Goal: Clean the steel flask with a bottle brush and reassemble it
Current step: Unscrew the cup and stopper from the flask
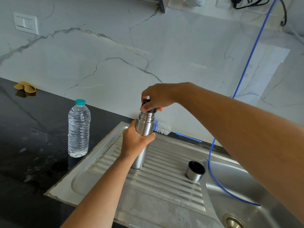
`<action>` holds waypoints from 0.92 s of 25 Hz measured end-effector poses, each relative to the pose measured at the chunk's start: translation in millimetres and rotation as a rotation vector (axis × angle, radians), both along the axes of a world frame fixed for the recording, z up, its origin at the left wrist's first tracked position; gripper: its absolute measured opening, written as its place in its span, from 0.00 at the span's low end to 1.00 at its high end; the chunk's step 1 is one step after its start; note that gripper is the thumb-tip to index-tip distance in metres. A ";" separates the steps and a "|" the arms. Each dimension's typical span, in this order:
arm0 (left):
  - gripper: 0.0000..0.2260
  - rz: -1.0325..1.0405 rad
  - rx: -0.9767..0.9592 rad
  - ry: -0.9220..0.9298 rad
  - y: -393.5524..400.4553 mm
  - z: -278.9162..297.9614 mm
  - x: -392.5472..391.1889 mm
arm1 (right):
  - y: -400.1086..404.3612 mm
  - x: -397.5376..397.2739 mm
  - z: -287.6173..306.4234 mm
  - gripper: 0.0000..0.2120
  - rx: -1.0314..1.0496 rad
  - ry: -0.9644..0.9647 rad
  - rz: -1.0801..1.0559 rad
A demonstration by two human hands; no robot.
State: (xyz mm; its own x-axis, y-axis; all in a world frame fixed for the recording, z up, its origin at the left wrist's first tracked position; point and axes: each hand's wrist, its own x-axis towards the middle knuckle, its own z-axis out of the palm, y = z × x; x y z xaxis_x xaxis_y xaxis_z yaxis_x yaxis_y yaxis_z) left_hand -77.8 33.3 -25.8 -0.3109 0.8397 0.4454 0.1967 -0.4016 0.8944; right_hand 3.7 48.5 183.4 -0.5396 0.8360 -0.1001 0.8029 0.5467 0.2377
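The steel flask [144, 127] stands upright on the ribbed draining board [164, 183]. My left hand [135, 142] grips its body around the middle. My right hand [156, 97] is curled over the black stopper [152, 110] at the flask's threaded neck. The flask's steel cup lid [195, 171] sits open side up on the board to the right, near the sink bowl. Behind the flask lies the bottle brush [163, 128], with white bristles and a blue handle, along the back edge of the counter.
A clear water bottle [79, 129] with a teal cap stands on the black counter at the left. A blue hose [213, 162] hangs down the marble wall into the sink bowl [238, 195]. A tan cloth [25, 87] lies far left.
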 end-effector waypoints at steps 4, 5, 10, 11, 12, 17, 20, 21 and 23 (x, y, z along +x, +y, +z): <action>0.18 -0.002 0.008 0.005 0.7 -0.8 -0.9 | -13.4 28.6 16.1 0.23 0.137 0.304 -0.039; 0.18 0.000 0.008 0.006 0.9 -1.2 -1.4 | -18.0 41.7 13.1 0.24 0.164 0.473 -0.074; 0.17 -0.002 0.005 -0.004 2.2 -2.8 -1.1 | -24.5 114.6 -65.8 0.32 0.086 1.307 -0.372; 0.17 -0.001 0.005 -0.008 2.2 -3.0 -1.0 | -25.9 121.6 -86.0 0.32 0.047 1.332 -0.436; 0.17 -0.001 0.005 -0.008 2.0 -3.0 -1.2 | -27.0 125.7 -105.0 0.30 0.033 1.297 -0.489; 0.17 0.014 0.009 -0.002 2.1 -4.2 -1.5 | -35.7 112.9 -173.9 0.22 0.032 1.099 -0.624; 0.17 0.015 0.008 0.011 3.2 -4.5 -0.6 | -29.8 103.3 -199.3 0.23 -0.031 1.046 -0.652; 0.17 0.014 0.006 0.014 3.6 -4.8 -0.8 | -28.4 101.6 -206.0 0.24 -0.053 1.032 -0.658; 0.17 0.010 0.006 0.018 3.7 -5.3 -0.6 | -27.4 99.2 -216.2 0.26 -0.088 0.989 -0.666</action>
